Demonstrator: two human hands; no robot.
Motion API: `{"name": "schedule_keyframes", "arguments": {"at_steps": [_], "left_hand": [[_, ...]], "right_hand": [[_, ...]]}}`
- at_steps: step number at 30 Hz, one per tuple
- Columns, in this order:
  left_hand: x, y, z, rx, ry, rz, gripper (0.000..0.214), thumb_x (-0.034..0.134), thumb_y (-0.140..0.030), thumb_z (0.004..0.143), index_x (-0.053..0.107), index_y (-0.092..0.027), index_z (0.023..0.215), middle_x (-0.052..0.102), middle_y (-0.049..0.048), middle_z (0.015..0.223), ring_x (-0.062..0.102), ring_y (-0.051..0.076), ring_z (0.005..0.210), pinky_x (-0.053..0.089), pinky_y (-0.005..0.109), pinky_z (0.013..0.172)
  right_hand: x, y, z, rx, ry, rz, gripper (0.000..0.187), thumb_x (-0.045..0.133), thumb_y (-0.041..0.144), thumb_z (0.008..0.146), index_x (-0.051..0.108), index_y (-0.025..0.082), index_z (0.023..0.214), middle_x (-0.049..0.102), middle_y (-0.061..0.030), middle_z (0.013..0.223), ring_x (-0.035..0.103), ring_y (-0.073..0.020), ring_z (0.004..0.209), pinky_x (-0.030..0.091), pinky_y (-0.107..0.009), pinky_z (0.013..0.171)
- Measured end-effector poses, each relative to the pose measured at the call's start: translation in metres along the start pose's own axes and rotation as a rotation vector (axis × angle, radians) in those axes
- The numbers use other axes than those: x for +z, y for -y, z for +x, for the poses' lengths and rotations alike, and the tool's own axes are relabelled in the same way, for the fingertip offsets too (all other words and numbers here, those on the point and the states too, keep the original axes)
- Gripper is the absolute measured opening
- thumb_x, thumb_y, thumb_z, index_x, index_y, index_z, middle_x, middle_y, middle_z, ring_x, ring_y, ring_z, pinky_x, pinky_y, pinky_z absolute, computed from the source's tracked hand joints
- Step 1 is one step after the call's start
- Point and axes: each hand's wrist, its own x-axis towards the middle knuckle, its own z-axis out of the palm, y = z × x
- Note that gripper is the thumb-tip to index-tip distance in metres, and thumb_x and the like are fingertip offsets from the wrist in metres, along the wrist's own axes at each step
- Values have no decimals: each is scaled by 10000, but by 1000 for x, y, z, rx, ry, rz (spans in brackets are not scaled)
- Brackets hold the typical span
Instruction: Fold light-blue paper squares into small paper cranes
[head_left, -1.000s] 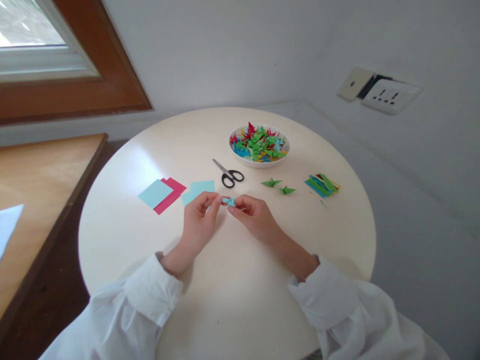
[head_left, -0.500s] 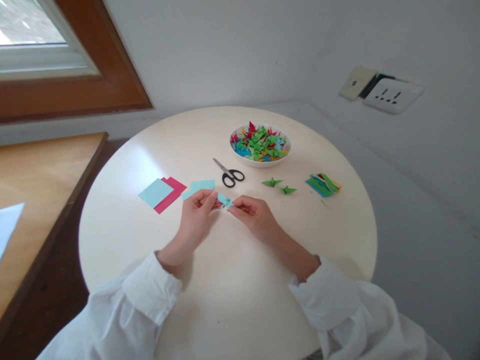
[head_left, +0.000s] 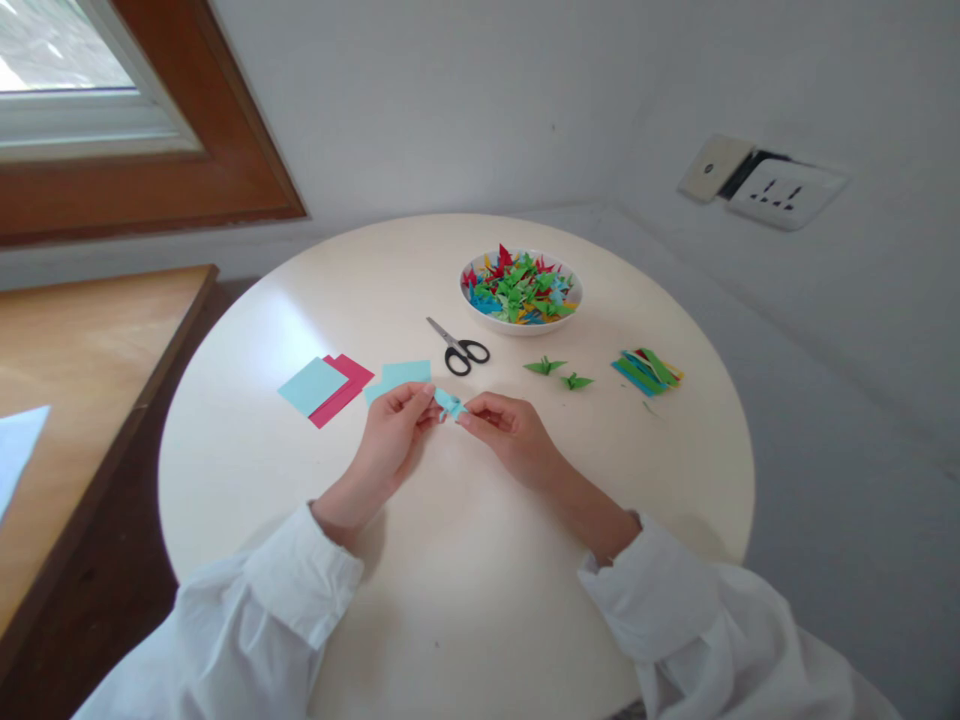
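Between my two hands is a small light-blue folded paper crane (head_left: 450, 403), held a little above the table. My left hand (head_left: 396, 425) pinches its left end between thumb and fingers. At the other end, the thumb and fingers of my right hand (head_left: 510, 430) are closed on it. Light-blue paper squares (head_left: 406, 372) lie just behind my left hand. Black-handled scissors (head_left: 459, 350) rest beyond the crane, blades pointing away to the left. Two green paper cranes (head_left: 545, 366) sit behind my right hand.
A white bowl (head_left: 517, 327) heaped with colourful paper cranes stands at the back of the round white table (head_left: 450, 620). Pink and light-blue paper squares (head_left: 313, 386) lie at left, a pile of coloured paper strips (head_left: 648, 371) at right. A wooden surface (head_left: 97, 340) is farther left.
My left fingers have shifted very slightly around the light-blue crane. Everything else looks the same.
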Motion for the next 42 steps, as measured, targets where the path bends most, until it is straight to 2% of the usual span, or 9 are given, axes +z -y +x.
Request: {"name": "schedule_keyframes", "arguments": {"at_steps": [6,9,11,14,17,20,24,29,42], "left_hand": [[0,-1,1,12,3,84,214,731,-302,626,620,-119,618,604,-5,581,558,79,576,455,212,625],[-1,-2,1,133,-17,239,211,684,-331,682,637,-130,721,640,20,681,597,118,656,483,273,698],[-3,-3,0,303,-42,358,200,648,-326,721,634,-145,804,648,33,755,606,136,706,486,291,709],[-6,-2,-5,665,-66,566,105,595,-245,770,611,-170,841,623,35,786,588,142,755,477,281,691],[-6,-2,-11,1022,14,857,94,589,-140,752,614,-189,828,586,25,793,565,139,767,475,280,680],[-4,-3,-13,1165,79,1058,184,597,-101,734,618,-204,885,555,21,811,558,133,760,486,273,651],[-2,-5,-11,1226,143,1124,236,592,-75,738,610,-218,924,550,25,829,545,136,774,485,273,638],[-4,-5,-9,1215,196,1150,290,569,-29,732,600,-213,954,562,43,869,530,143,792,480,279,643],[-10,-4,-4,1209,163,1166,142,568,-123,807,640,-210,894,626,41,821,554,134,730,472,280,632]], "right_hand": [[-1,1,-1,14,-16,-13,180,577,333,693,552,167,627,508,23,611,436,-103,581,343,-249,557],[-1,3,0,25,-62,-29,200,584,341,687,528,173,595,457,41,562,391,-91,540,308,-240,513],[-1,4,1,19,-93,-22,208,590,343,682,520,175,582,442,45,543,376,-88,531,298,-238,501],[-1,4,2,8,-130,5,206,595,340,674,518,178,573,446,45,533,379,-89,528,294,-239,496],[0,4,3,11,-154,30,201,603,334,662,518,178,568,455,45,535,386,-89,527,297,-241,502],[0,4,3,8,-161,42,199,609,328,648,518,175,559,466,43,539,396,-91,534,308,-245,518],[0,5,4,20,-161,44,185,605,333,633,538,172,570,488,36,546,405,-95,543,312,-249,526],[-1,8,3,56,-156,35,173,589,332,611,544,171,567,481,40,534,379,-89,530,293,-250,517],[-2,5,3,125,-119,37,221,601,364,617,520,180,525,424,53,483,326,-87,507,246,-255,502]]}}
